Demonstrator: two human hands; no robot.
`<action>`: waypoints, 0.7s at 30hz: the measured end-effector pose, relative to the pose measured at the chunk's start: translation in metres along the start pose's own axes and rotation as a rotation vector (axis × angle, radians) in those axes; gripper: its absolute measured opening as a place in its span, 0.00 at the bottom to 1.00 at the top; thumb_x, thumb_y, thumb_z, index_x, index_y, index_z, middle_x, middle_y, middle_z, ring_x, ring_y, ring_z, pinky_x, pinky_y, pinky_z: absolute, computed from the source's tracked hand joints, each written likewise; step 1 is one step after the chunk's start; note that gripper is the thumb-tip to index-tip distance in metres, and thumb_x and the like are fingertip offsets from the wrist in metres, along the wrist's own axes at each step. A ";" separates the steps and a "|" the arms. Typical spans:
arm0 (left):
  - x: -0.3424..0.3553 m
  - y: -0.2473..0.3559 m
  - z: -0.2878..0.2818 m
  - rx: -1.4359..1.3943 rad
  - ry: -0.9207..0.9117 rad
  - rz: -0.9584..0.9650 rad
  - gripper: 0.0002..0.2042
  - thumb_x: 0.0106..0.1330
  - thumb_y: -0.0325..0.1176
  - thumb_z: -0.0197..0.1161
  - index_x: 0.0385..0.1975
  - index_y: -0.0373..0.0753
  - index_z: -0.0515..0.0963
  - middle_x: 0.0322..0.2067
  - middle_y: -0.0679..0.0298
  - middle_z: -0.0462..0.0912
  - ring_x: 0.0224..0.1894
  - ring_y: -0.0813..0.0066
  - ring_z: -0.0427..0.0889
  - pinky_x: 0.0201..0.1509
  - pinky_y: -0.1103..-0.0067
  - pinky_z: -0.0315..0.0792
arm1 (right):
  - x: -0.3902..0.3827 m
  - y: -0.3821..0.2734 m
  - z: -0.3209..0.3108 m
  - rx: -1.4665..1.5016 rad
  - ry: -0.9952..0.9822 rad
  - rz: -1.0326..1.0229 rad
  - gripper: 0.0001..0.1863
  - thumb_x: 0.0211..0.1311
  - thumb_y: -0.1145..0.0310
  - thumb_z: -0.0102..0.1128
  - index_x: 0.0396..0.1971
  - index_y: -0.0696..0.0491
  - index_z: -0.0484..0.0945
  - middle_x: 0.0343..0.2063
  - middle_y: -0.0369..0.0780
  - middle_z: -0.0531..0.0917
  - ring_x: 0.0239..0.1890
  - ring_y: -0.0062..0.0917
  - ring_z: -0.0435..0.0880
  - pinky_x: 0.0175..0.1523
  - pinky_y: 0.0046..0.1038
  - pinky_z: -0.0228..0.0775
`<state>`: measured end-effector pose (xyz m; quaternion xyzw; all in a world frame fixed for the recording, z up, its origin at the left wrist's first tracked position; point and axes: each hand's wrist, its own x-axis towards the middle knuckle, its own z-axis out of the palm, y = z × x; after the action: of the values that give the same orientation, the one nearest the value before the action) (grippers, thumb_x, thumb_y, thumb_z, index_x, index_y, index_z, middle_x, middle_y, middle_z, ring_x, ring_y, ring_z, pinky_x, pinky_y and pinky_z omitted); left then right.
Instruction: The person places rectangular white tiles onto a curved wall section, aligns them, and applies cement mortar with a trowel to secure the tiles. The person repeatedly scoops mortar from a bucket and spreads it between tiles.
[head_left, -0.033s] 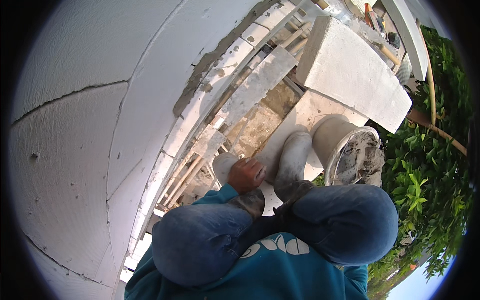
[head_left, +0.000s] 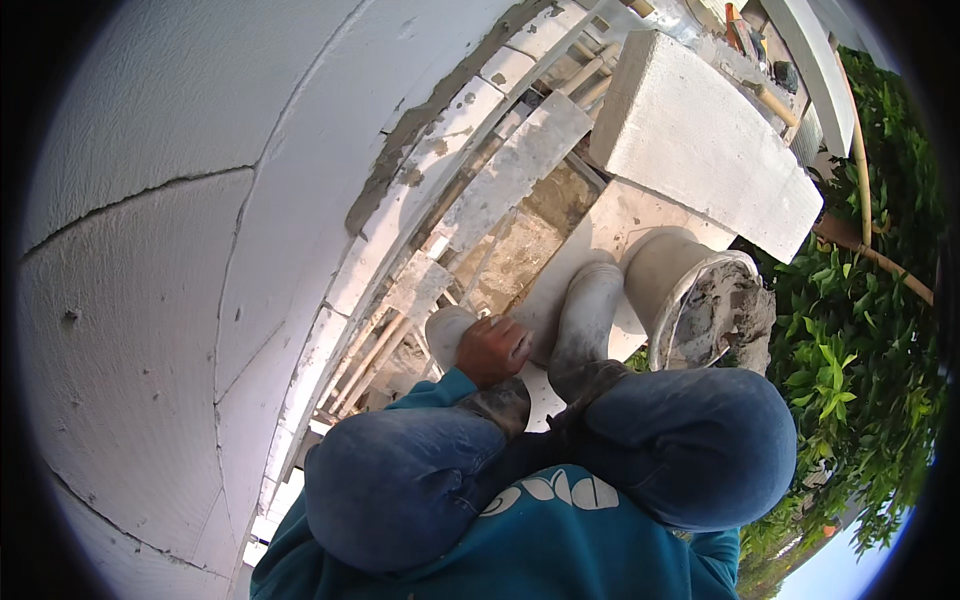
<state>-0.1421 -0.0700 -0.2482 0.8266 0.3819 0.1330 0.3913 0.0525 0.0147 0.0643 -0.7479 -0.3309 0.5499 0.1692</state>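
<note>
My left hand (head_left: 493,352) rests beside my left boot (head_left: 447,330), its fingers curled inward. Whether anything lies inside them is hidden. My right hand is out of sight; only a bit of teal right sleeve (head_left: 712,550) shows low down beyond my knee. Past my dusty right boot (head_left: 590,300) a whitish bucket (head_left: 655,270) leans to the right, with grey mortar (head_left: 705,315) around its inside. A large white building block (head_left: 720,140) lies on the pale board (head_left: 655,215) beyond the bucket.
A pale block wall (head_left: 150,300) with rough joints fills the left side. Wooden poles (head_left: 375,350) and boards with gaps between them run alongside it. Leafy plants (head_left: 880,310) and a bamboo pole (head_left: 858,160) stand at the right edge. Tools (head_left: 740,35) lie at the far end.
The bucket's rim and the mortar at its right side reach slightly farther right. My left hand stays in the same place.
</note>
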 end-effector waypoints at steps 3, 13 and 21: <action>0.005 0.003 0.005 -0.031 0.033 0.001 0.08 0.61 0.36 0.64 0.25 0.41 0.75 0.26 0.59 0.76 0.28 0.58 0.79 0.34 0.66 0.74 | -0.027 0.286 -0.085 -0.135 0.613 0.075 0.16 0.51 0.67 0.72 0.38 0.57 0.81 0.36 0.41 0.82 0.41 0.29 0.81 0.47 0.30 0.73; 0.004 -0.008 0.009 -0.048 0.085 0.037 0.07 0.59 0.36 0.65 0.27 0.41 0.76 0.27 0.60 0.77 0.29 0.58 0.80 0.36 0.66 0.75 | 0.134 0.072 -0.176 -0.893 0.031 -0.565 0.16 0.49 0.66 0.64 0.38 0.58 0.82 0.23 0.46 0.81 0.25 0.34 0.79 0.36 0.32 0.71; 0.010 -0.002 0.015 -0.063 0.063 -0.047 0.07 0.59 0.37 0.65 0.29 0.41 0.77 0.30 0.59 0.79 0.32 0.58 0.81 0.38 0.65 0.76 | 0.322 -0.023 0.027 -1.545 -0.272 -0.657 0.13 0.45 0.67 0.62 0.32 0.56 0.86 0.32 0.47 0.86 0.36 0.43 0.87 0.41 0.40 0.79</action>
<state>-0.1285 -0.0695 -0.2602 0.8000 0.4092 0.1616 0.4080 0.0773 0.2476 -0.1595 -0.4470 -0.8312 0.1775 -0.2791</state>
